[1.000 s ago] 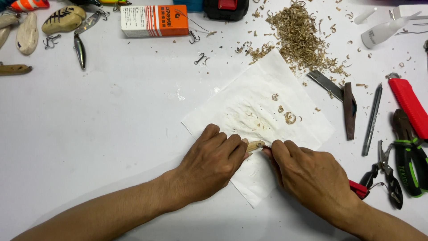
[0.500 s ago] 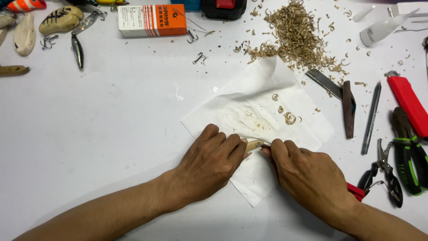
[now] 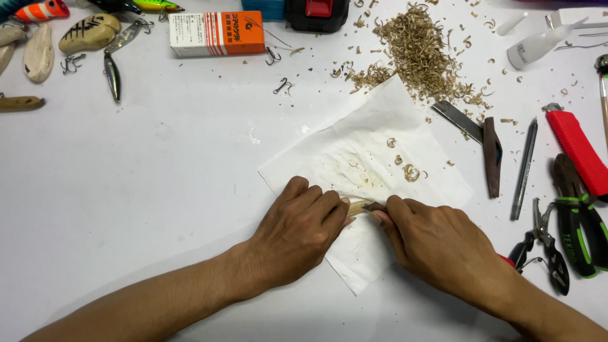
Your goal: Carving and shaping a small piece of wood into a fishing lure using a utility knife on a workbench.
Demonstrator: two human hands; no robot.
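Note:
My left hand is closed over a small pale wooden piece; only its tip shows past my fingers. My right hand grips a knife with a red handle end, and its blade rests against the wood's tip. Both hands lie on a white paper sheet strewn with a few curled shavings.
A heap of wood shavings lies behind the sheet. On the right are a folding knife, a grey pen, a red cutter and pliers. An orange-and-white box, loose hooks and fishing lures are at the back left.
Barely anything differs: both hands stay on the paper, and the knife blade has shifted slightly along the wood's tip.

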